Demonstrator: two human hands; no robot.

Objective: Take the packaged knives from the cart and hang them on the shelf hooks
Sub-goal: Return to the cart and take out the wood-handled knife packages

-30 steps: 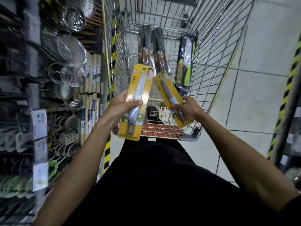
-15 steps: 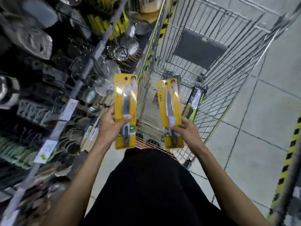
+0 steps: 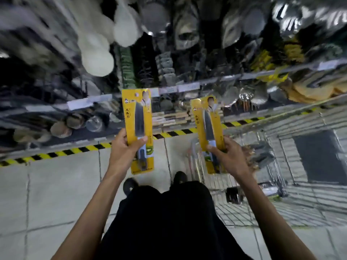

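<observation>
The left hand (image 3: 124,151) and right hand (image 3: 228,156) each grip one yellow knife card (image 3: 138,128) (image 3: 208,134) low, upright before the shelf (image 3: 187,87), left of the cart (image 3: 281,166). Cards look light and stiff; holding low leaves the top hole free.

The view has swung from the cart (image 3: 281,166) round to the shelf (image 3: 169,87), which now fills the top, with the cart off to the right beyond the right hand (image 3: 228,156). Both yellow knife packs, left (image 3: 138,128) and right (image 3: 208,132), have risen from over the cart to stand upright before the shelf, tops well above the fingers (image 3: 139,142). The left hand (image 3: 124,149) now grips lower on its pack.
</observation>
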